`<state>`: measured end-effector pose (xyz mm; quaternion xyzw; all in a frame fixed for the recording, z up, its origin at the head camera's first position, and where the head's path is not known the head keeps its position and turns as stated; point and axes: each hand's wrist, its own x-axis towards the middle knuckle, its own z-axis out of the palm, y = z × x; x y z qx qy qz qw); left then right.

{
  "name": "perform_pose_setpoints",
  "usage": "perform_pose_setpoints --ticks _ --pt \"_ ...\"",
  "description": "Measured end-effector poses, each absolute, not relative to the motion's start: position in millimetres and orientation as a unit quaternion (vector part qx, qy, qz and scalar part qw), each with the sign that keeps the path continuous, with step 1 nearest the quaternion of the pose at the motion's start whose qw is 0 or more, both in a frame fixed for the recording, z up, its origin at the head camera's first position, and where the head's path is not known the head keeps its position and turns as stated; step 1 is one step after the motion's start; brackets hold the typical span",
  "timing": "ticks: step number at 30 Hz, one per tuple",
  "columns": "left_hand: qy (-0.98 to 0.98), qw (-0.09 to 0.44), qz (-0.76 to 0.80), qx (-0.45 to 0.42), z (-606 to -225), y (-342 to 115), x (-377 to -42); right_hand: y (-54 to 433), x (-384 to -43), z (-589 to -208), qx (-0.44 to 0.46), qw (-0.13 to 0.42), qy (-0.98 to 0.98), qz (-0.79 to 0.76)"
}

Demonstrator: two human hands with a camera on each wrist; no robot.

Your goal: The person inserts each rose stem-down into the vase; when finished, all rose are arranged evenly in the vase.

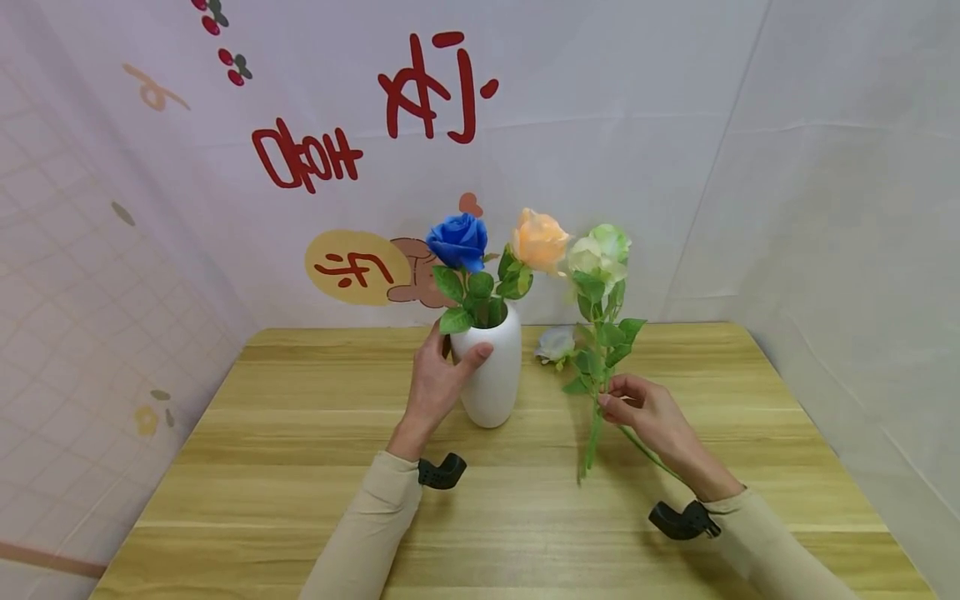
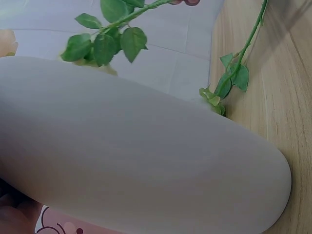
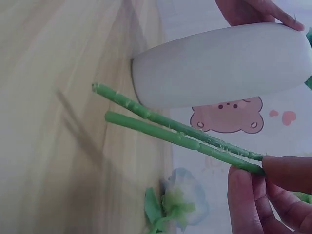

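A white vase (image 1: 491, 383) stands upright on the table, with a blue rose (image 1: 458, 242) and a peach rose (image 1: 538, 240) in it. My left hand (image 1: 438, 375) grips the vase near its rim, thumb on the front side. To the right, my right hand (image 1: 651, 417) pinches two green stems (image 3: 183, 138) between thumb and fingers. Those stems carry a cream rose (image 1: 588, 260) and a light green rose (image 1: 613, 240), held upright beside the vase. Their cut ends hang below the fingers, as the right wrist view shows.
A pale bluish-white rose (image 1: 556, 343) lies on the wooden table (image 1: 315, 500) to the right of the vase, its stem (image 1: 651, 454) running under my right hand. Behind the table hangs a white printed cloth (image 1: 615, 100).
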<state>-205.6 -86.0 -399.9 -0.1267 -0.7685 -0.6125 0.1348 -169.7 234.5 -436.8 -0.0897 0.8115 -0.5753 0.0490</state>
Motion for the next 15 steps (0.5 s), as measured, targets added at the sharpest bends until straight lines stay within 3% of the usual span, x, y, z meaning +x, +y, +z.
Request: perform_pose_setpoints --ticks 15 --pt "-0.768 0.140 -0.612 -0.130 -401 -86 -207 218 -177 -437 -0.091 0.048 0.802 -0.588"
